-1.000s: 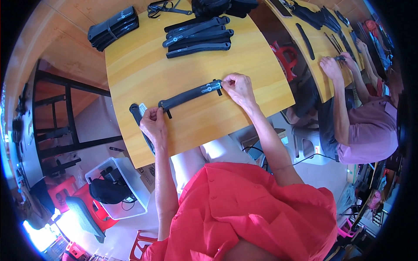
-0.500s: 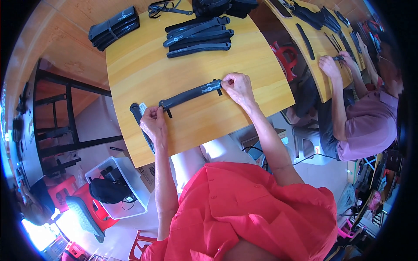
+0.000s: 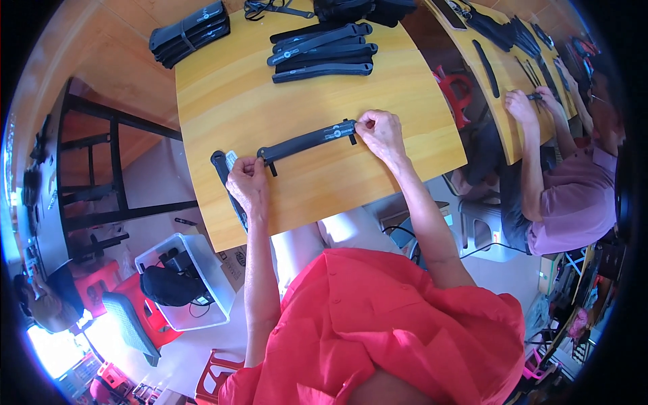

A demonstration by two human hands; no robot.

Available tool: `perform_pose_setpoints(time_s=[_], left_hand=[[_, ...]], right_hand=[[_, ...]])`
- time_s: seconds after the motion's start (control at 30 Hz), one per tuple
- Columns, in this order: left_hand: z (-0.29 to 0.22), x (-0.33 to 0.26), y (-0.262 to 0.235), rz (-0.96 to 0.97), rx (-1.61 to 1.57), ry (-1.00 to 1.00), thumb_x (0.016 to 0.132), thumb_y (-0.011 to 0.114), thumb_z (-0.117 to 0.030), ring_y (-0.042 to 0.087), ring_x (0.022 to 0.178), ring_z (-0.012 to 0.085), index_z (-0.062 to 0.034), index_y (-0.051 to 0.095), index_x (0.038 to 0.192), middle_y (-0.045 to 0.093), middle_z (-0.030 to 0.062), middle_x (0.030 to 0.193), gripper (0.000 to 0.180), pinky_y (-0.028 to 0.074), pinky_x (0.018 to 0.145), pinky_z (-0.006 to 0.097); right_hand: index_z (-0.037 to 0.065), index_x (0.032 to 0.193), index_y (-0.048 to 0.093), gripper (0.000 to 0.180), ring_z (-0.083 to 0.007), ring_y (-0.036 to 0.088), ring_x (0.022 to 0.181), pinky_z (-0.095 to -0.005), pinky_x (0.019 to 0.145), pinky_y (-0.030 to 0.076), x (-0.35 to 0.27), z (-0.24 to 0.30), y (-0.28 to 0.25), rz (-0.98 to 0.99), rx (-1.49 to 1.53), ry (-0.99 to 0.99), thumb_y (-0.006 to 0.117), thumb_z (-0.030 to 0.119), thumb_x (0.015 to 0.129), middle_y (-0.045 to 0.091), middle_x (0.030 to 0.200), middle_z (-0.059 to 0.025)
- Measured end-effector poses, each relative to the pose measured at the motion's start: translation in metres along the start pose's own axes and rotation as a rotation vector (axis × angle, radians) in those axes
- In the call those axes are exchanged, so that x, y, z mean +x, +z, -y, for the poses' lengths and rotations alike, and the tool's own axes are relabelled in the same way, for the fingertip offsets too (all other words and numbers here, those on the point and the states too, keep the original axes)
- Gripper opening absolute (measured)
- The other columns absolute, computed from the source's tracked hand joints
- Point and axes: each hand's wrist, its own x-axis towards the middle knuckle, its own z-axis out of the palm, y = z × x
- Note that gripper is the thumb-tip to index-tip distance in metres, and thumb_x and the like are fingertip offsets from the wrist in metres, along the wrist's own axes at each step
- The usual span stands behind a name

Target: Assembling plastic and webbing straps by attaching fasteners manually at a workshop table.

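A flat black strap (image 3: 304, 142) with white print near one end stretches between my hands over the wooden table (image 3: 324, 189). My left hand (image 3: 248, 183) pinches its left end, and my right hand (image 3: 382, 138) grips the right end between thumb and fingers. Short dark tabs stick out below the strap near both ends. Beside my left hand lies a second black strap (image 3: 221, 167) with a small white label, partly hidden by that hand. Farther back rests a pile of similar black straps (image 3: 322, 54).
A banded black bundle (image 3: 190, 35) sits at the far left corner, and black items (image 3: 364, 9) lie at the far edge. To the right, a co-worker (image 3: 574, 189) handles a dark piece at another table (image 3: 503, 128). A clear bin (image 3: 223, 297) stands on the floor at left.
The whole view has shifted slightly, moving the table and its contents to the right. Both hands keep their hold on the strap's ends.
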Motion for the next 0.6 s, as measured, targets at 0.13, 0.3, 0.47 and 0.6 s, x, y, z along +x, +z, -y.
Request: perform_pose_setpoints(time_s=[0.13,0.3,0.47,0.6], left_hand=[[-0.002,0.0,-0.001,0.015,0.001,-0.039,0.075,0.067,-0.01,0.058,0.054,0.0109,0.0005,0.064,0.074,0.063,0.0067,0.061,0.011,0.046,0.054,0.024],[0.005,0.002,-0.001,0.017,0.026,-0.002,0.074,0.067,-0.01,0.059,0.055,0.0127,0.0,0.064,0.074,0.063,0.0081,0.061,0.01,0.047,0.055,0.026],[0.004,0.002,0.001,0.017,0.008,-0.005,0.075,0.067,-0.009,0.06,0.055,0.0141,0.0002,0.064,0.075,0.063,0.0092,0.062,0.01,0.047,0.056,0.027],[0.009,0.003,0.0,0.011,0.014,0.03,0.075,0.067,-0.009,0.06,0.055,0.014,0.0007,0.064,0.075,0.064,0.0091,0.062,0.01,0.047,0.056,0.027]], right_hand=[[0.001,0.069,0.064,0.008,-0.0177,0.058,0.057,-0.0297,0.058,0.046,0.0,0.001,0.0,0.004,-0.016,0.01,0.064,0.009,0.069,0.062,0.063,-0.0092],[0.002,0.068,0.064,0.007,-0.0173,0.058,0.057,-0.0296,0.058,0.046,0.0,0.002,0.0,-0.005,-0.011,0.014,0.064,0.009,0.069,0.062,0.062,-0.0088],[0.002,0.069,0.064,0.007,-0.0162,0.057,0.056,-0.0289,0.057,0.046,-0.001,0.001,0.0,-0.015,-0.016,-0.006,0.063,0.008,0.069,0.061,0.062,-0.0086],[0.001,0.071,0.064,0.006,-0.0161,0.057,0.056,-0.029,0.057,0.045,0.0,-0.001,-0.001,0.011,0.01,-0.015,0.063,0.007,0.071,0.061,0.063,-0.009]])
